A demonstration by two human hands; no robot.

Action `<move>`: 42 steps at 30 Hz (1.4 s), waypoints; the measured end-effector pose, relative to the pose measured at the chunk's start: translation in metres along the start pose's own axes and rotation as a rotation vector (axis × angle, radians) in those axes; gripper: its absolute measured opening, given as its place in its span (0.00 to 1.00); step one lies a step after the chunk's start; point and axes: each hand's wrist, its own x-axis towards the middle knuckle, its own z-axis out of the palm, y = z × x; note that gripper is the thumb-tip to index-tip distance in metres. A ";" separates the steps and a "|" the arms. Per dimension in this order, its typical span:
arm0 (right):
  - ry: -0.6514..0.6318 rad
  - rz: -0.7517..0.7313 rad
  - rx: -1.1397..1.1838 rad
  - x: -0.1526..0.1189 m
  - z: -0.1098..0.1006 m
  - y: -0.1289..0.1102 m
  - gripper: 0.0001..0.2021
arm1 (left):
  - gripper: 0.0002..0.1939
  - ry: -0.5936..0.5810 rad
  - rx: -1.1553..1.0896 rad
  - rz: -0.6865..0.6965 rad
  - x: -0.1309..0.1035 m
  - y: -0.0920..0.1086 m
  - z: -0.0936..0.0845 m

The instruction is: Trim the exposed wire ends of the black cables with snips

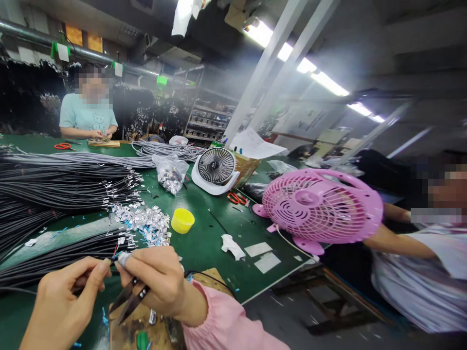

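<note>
My left hand (67,296) pinches the end of a black cable between thumb and forefinger, at the lower left. Thin coloured wires (116,252) stick out of that end, between my two hands. My right hand (162,277) is closed around a pair of scissors (127,305), whose dark blades point down and left below the palm. Its thumb and forefinger also meet close to the wires, with grey wrapping (123,258) on a fingertip. Below the scissors lies a worn wooden block (122,335). Bundled black cables (65,187) with stripped ends lie beyond my hands.
Foil scraps (144,221) are heaped beside a yellow cup (183,221). Behind them stand a bag of small parts (170,175), a white fan (216,167) and a pink fan (321,206). Orange-handled scissors (237,198) lie between the fans. Co-workers sit across (87,116) and right (412,272).
</note>
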 end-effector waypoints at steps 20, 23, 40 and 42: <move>0.013 0.388 0.329 0.018 -0.004 -0.014 0.16 | 0.21 0.081 -0.018 0.082 -0.003 -0.004 0.004; 0.064 0.323 0.247 0.010 0.003 -0.007 0.09 | 0.22 0.064 -0.027 0.038 -0.002 -0.003 0.005; 0.099 0.380 0.395 0.034 -0.012 -0.026 0.12 | 0.24 -0.119 -0.157 -0.109 0.008 0.002 -0.008; 0.015 0.475 0.481 0.036 -0.012 -0.026 0.14 | 0.27 -0.196 -0.139 -0.087 0.010 0.003 -0.010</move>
